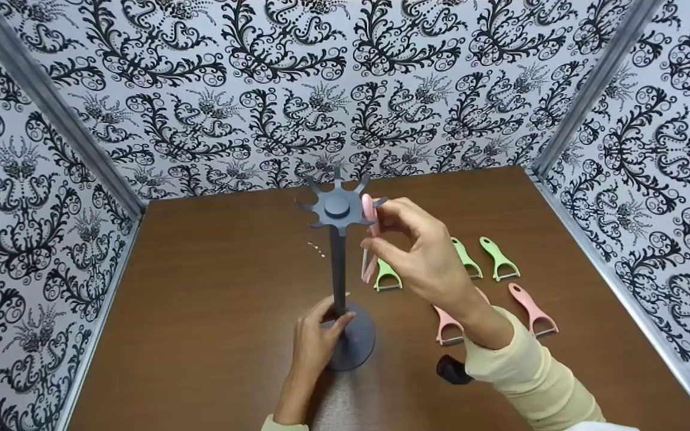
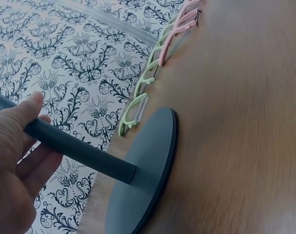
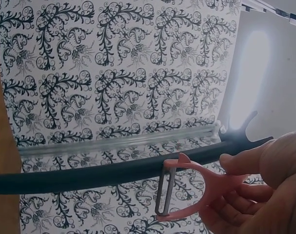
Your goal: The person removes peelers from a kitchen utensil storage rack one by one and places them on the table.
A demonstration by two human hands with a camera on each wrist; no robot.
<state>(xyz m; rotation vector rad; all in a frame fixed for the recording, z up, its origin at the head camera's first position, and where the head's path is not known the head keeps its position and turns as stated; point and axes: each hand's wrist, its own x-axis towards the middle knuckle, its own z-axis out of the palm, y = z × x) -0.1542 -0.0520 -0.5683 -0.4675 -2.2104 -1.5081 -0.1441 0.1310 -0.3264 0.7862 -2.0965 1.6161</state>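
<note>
A dark grey stand with a round base and a star-shaped top of curved hooks rises from the table. My left hand grips its post low down; in the left wrist view the thumb and fingers wrap the post above the base. Up at the hooks, my right hand pinches a pink peeler by its handle. The handle's end is right at a hook on the right side, the blade end hanging down. In the right wrist view the peeler's blade points away from the fingers.
Green peelers lie right of the stand, with others farther right. Two pink peelers lie nearer, one partly behind the right forearm. A small black object sits beside the right sleeve. Patterned walls enclose the wooden table.
</note>
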